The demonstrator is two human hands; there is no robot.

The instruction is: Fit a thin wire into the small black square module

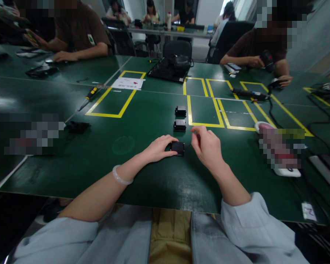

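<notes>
Three small black modules lie on the green table [154, 176] in a short row that runs away from me, and I count them from the far one: the far module [180, 110], the middle module [179, 125] and the near module [177, 148]. Starting from the left side, I see a screwdriver [91, 94] with a yellow and black handle near the corner of a yellow tape rectangle [116, 94], and a white paper sheet [128, 83] inside that rectangle. Then comes my left hand [158, 148], with a pale bracelet [120, 176] on the wrist; it rests flat on the table and its fingers press on the left edge of the near module, so it steadies it more than it grasps it. The near module sits just between my two hands, and its longer side seems to go across my view, from left to right. My right hand [207, 146] is just beside its right edge, a little above the table, with thumb and forefinger pinched together on something small and thin [197, 136]; I cannot tell what it is. A thin dark wire seems to lead from the module towards this pinch. The left hand touches the module, and the right one is near but apart. Further right I count several more yellow tape rectangles, and one black tray [170, 69] stands far behind the row.
</notes>
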